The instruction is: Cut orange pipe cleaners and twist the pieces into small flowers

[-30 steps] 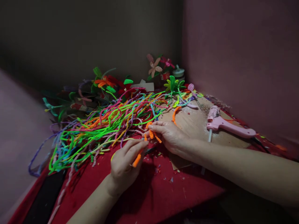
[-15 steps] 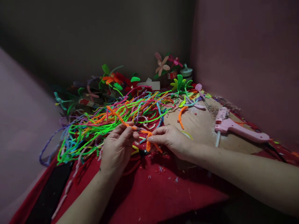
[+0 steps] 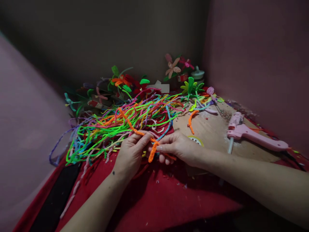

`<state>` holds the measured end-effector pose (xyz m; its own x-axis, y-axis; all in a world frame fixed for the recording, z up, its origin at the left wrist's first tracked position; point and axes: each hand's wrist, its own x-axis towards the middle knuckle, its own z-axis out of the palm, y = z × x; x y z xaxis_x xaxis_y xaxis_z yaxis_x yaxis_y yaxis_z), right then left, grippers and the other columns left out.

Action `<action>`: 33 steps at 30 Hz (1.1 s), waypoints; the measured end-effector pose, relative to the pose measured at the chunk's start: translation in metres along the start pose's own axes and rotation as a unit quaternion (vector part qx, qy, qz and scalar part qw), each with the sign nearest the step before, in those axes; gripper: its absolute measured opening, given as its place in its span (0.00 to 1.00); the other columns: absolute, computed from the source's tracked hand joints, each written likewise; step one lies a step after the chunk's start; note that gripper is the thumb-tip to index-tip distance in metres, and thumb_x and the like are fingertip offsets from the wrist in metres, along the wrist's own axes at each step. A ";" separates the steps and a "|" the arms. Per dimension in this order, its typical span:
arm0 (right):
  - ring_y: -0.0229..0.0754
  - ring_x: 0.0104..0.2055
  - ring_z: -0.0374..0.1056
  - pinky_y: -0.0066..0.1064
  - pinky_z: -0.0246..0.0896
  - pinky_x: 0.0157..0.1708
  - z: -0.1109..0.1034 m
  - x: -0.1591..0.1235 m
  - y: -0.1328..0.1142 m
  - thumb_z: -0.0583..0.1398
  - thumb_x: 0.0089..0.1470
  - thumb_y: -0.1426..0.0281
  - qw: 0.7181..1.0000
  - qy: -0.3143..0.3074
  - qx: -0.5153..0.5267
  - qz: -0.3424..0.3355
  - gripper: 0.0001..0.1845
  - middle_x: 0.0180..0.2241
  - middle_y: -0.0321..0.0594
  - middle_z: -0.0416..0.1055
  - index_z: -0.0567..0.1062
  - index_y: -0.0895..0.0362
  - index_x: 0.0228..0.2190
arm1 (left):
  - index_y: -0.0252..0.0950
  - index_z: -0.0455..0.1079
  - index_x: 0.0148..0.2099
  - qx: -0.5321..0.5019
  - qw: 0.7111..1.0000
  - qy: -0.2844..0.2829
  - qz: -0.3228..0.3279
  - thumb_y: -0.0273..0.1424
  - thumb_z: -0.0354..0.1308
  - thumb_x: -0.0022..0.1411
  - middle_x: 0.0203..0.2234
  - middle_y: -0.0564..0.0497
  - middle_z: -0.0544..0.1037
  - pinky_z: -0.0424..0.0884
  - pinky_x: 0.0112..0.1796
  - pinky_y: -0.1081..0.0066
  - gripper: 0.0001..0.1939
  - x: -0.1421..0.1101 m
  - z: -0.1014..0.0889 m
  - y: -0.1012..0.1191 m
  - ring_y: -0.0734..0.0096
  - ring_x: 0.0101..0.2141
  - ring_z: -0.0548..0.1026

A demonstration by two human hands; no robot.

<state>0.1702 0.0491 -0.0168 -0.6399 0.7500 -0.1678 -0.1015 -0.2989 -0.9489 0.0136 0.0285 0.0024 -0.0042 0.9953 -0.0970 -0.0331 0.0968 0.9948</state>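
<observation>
An orange pipe cleaner (image 3: pixel 130 125) runs between my two hands, its free end reaching up and left over the pile. My left hand (image 3: pixel 131 153) pinches it between thumb and fingers. Close beside it, my right hand (image 3: pixel 177 147) grips the bent, doubled part, where a short loop hangs down and another end sticks out to the right under the fingers. My fingertips hide the exact crossing of the strands. Behind my hands lies a big heap of pipe cleaners (image 3: pixel 103 135) in many colours.
A pink glue gun (image 3: pixel 253 133) lies on a brown board (image 3: pixel 210 125) at the right, near a loose orange piece (image 3: pixel 190 121). Fuzzy flowers (image 3: pixel 172 67) and a lidded jar (image 3: pixel 198 74) stand at the back. Scraps dot the red cloth (image 3: pixel 173 203).
My left hand has turned, swinging the orange end from pointing down to pointing up and left. Both hands have since come closer together. The view has shifted, moving the scene rightward.
</observation>
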 end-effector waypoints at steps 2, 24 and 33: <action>0.28 0.14 0.57 0.21 0.51 0.14 0.001 -0.001 0.000 0.59 0.49 0.65 0.998 -0.013 -0.054 -0.006 0.11 0.15 0.33 0.66 0.73 0.61 0.22 | 0.34 0.69 0.32 -0.018 1.000 -0.009 -0.011 0.35 0.62 0.52 0.17 0.56 0.72 0.63 0.19 0.79 0.10 -0.001 0.002 0.000 0.80 0.16 0.67; 0.36 0.25 0.63 0.26 0.53 0.26 0.002 -0.007 0.004 0.56 0.53 0.69 0.939 0.035 -0.304 -0.157 0.10 0.23 0.36 0.71 0.76 0.58 0.27 | 0.32 0.67 0.27 0.144 0.985 -0.094 -0.019 0.37 0.56 0.56 0.18 0.55 0.71 0.60 0.18 0.80 0.13 -0.007 0.002 0.007 0.81 0.17 0.67; 0.31 0.22 0.54 0.25 0.50 0.24 0.002 -0.005 -0.001 0.55 0.55 0.65 0.977 0.039 -0.169 -0.121 0.13 0.20 0.31 0.59 0.68 0.60 0.23 | 0.33 0.66 0.30 0.137 0.981 -0.123 -0.056 0.39 0.57 0.55 0.13 0.56 0.70 0.59 0.14 0.80 0.13 -0.005 -0.007 0.017 0.80 0.12 0.65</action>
<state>0.1722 0.0445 -0.0143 -0.5672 0.8210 0.0659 0.0223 0.0952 -0.9952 0.0062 0.0252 0.0191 0.2262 0.9466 -0.2298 0.2498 0.1716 0.9530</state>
